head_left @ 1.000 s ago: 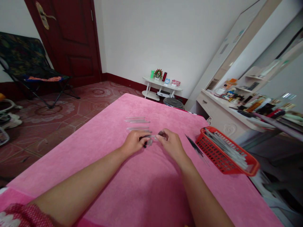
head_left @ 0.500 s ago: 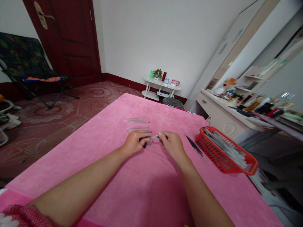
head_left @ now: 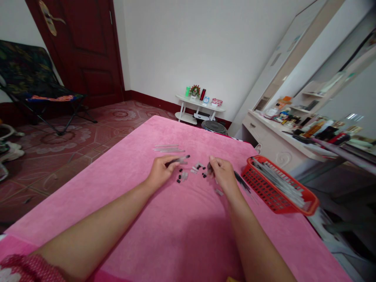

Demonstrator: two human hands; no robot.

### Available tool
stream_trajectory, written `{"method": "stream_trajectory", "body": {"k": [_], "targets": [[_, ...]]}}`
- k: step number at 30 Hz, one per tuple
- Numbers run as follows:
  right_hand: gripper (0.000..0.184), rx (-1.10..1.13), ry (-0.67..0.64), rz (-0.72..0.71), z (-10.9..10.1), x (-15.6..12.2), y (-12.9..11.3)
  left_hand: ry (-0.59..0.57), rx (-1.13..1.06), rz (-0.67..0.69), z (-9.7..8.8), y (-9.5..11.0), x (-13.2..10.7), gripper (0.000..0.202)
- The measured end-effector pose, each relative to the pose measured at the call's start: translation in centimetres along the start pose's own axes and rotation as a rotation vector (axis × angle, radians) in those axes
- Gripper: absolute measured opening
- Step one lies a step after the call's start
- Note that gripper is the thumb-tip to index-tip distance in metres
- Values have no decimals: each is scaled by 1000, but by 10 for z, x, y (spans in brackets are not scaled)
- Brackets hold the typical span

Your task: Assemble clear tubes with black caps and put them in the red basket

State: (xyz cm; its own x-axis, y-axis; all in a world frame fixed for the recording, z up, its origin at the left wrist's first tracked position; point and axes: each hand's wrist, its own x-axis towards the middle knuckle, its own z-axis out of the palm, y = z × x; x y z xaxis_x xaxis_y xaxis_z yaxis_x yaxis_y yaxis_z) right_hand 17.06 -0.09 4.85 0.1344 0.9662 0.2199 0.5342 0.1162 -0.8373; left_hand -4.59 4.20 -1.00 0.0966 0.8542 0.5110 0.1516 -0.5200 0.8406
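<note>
My left hand (head_left: 158,172) is closed around a slim pen (head_left: 179,159) with a translucent body and a black end pointing right. My right hand (head_left: 222,170) pinches a small dark piece (head_left: 209,167), partly hidden by the fingers. Between the hands, small clear pieces (head_left: 194,170) and short black pieces (head_left: 204,175) lie scattered on the pink cloth (head_left: 164,227). Several translucent pen barrels (head_left: 169,149) lie in a row beyond my left hand. Thin black sticks (head_left: 242,182), like pen refills, lie right of my right hand.
A red plastic basket (head_left: 264,192) filled with translucent barrels (head_left: 279,180) stands at the table's right edge. Beyond it is a dresser (head_left: 282,150) crowded with bottles. A low white shelf (head_left: 199,102) stands by the far wall, a folding chair (head_left: 29,74) at left.
My hands have moved apart, left hand leftward with the pen and right hand slightly rightward. The small pieces between them now show. The pen's black end is uncovered.
</note>
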Motion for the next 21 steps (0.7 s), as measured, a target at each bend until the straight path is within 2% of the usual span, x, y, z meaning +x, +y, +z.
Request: {"method": "stream_trajectory", "body": {"k": [2, 3, 6, 9, 14, 18, 21], "targets": [[44, 2, 36, -6, -13, 6, 6, 157, -86, -85, -5, -2, 6, 21], [42, -19, 47, -3, -18, 8, 11, 198, -126, -123, -8, -4, 9, 23], [31, -177, 54, 11, -30, 15, 27, 295, -230, -216, -15, -7, 14, 27], [14, -388, 8, 54, -35, 17, 43, 360, -292, -256, -18, -10, 15, 29], [9, -658, -71, 157, -39, 15, 51, 363, -315, -279, -18, -9, 14, 33], [27, -823, -163, 254, -40, 10, 49, 336, -292, -276, -18, -7, 14, 33], [22, -875, -220, 262, -39, 9, 47, 277, -232, -261, -16, -8, 13, 30]]}}
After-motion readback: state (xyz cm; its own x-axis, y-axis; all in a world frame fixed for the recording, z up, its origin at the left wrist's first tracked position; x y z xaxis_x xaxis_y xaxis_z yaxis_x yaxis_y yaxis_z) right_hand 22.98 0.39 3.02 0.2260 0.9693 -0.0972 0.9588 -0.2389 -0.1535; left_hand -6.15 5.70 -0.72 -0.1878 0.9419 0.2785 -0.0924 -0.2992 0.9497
